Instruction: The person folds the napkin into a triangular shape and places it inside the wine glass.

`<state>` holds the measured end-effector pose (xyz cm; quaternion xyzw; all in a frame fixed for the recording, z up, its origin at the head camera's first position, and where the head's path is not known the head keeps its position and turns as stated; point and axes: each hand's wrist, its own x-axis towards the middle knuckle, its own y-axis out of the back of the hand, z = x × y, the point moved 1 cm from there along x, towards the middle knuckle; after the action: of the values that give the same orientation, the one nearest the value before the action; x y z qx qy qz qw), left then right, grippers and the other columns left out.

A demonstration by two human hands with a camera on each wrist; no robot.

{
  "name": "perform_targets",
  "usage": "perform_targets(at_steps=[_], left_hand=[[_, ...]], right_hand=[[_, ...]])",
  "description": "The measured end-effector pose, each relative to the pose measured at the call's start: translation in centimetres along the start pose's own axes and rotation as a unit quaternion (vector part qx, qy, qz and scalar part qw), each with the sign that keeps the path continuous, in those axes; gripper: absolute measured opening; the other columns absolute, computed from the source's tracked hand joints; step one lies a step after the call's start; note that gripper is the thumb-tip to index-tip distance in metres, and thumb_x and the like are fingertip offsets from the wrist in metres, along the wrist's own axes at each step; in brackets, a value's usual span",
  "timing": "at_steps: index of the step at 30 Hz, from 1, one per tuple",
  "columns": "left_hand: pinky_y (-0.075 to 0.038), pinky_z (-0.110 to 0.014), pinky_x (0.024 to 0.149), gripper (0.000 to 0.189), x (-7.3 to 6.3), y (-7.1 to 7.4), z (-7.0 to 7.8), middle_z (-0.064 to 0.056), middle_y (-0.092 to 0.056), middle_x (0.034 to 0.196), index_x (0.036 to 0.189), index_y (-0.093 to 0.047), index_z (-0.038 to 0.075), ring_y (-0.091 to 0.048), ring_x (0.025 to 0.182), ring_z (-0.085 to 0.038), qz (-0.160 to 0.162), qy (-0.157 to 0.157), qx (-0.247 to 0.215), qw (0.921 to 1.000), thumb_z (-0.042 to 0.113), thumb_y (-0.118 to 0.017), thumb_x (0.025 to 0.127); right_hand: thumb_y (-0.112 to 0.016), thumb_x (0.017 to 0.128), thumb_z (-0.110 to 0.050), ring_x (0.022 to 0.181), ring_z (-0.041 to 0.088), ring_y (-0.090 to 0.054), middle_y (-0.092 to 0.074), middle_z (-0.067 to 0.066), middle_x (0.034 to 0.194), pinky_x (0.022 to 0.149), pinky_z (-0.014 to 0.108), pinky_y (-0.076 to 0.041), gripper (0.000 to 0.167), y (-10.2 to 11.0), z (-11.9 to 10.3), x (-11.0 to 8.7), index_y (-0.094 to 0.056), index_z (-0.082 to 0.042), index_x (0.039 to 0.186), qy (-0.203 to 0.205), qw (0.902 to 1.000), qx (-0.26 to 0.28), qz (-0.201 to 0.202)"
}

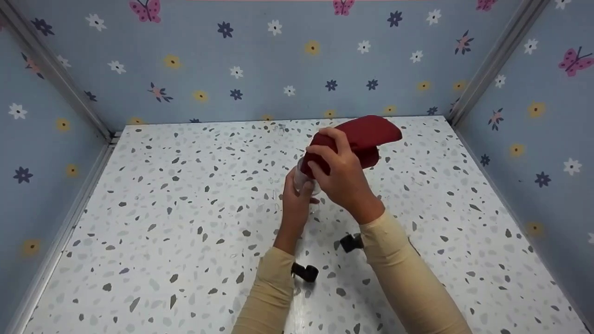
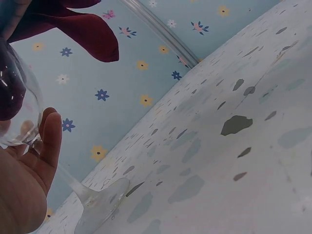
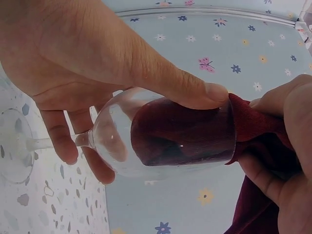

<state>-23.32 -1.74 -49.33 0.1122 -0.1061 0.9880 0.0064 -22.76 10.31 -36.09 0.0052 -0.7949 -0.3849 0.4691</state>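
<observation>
My left hand (image 1: 295, 204) grips a clear stemmed wine glass (image 3: 114, 131) round its bowl, with the thumb along the side near the rim. The glass lies tilted, and its round foot (image 2: 105, 204) shows beyond the fingers in the left wrist view. A dark red cloth (image 1: 371, 132) is partly tucked inside the bowl, and the rest of it hangs out past the rim. At the mouth of the glass, my right hand (image 1: 343, 178) pinches the cloth between thumb and fingers. In the head view the hands and cloth hide most of the glass.
A white speckled tabletop (image 1: 185, 222) spreads beneath both hands. Blue flowered panels (image 1: 260, 60) with metal corner posts (image 1: 496, 60) enclose it at the back and sides. Small black wrist mounts (image 1: 306, 272) stick out by both forearms.
</observation>
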Motion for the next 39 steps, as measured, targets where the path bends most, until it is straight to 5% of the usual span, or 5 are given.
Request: perform_targets(at_steps=[16, 30, 35, 39], left_hand=[[-0.058, -0.039, 0.07, 0.101, 0.0, 0.0, -0.1, -0.011, -0.052, 0.132, 0.152, -0.034, 0.012, -0.054, 0.107, -0.051, 0.01, -0.011, -0.001, 0.9999, 0.078, -0.057, 0.08], [-0.055, -0.052, 0.075, 0.106, -0.1, 0.1, 0.1, -0.013, -0.047, 0.137, 0.157, -0.025, 0.009, -0.055, 0.103, -0.039, -0.009, -0.007, -0.01, 0.9999, 0.076, -0.056, 0.08], [-0.054, -0.056, 0.078, 0.105, -0.5, 0.0, 1.7, -0.016, -0.047, 0.137, 0.155, -0.026, 0.004, -0.055, 0.104, -0.042, -0.012, 0.004, -0.01, 0.9999, 0.072, -0.057, 0.082], [-0.056, -0.051, 0.076, 0.101, -0.2, 0.1, 0.5, -0.014, -0.047, 0.138, 0.155, -0.027, 0.007, -0.059, 0.101, -0.034, -0.009, 0.0, 0.001, 1.0, 0.071, -0.057, 0.083]], right_hand=[[-0.07, 0.092, -0.009, 0.103, 0.031, -0.065, -0.05, 0.018, 0.136, 0.095, 0.042, -0.052, 0.021, -0.4, -0.1, 0.4, -0.072, -0.006, 0.113, -0.001, 0.9999, -0.015, -0.005], [-0.07, 0.092, -0.008, 0.099, 0.031, -0.065, -0.051, 0.02, 0.133, 0.092, 0.042, -0.054, 0.02, -0.7, -0.2, 0.6, -0.072, -0.005, 0.112, -0.009, 0.9999, -0.011, -0.008], [-0.07, 0.092, -0.008, 0.096, 0.03, -0.066, -0.051, 0.019, 0.134, 0.093, 0.042, -0.054, 0.021, -0.9, -0.1, 0.5, -0.072, -0.006, 0.112, -0.011, 0.9998, -0.016, -0.011], [-0.07, 0.092, -0.008, 0.09, 0.03, -0.068, -0.051, 0.019, 0.134, 0.091, 0.041, -0.055, 0.021, -0.9, -0.1, 0.3, -0.072, -0.005, 0.112, -0.007, 0.9996, -0.023, -0.015]])
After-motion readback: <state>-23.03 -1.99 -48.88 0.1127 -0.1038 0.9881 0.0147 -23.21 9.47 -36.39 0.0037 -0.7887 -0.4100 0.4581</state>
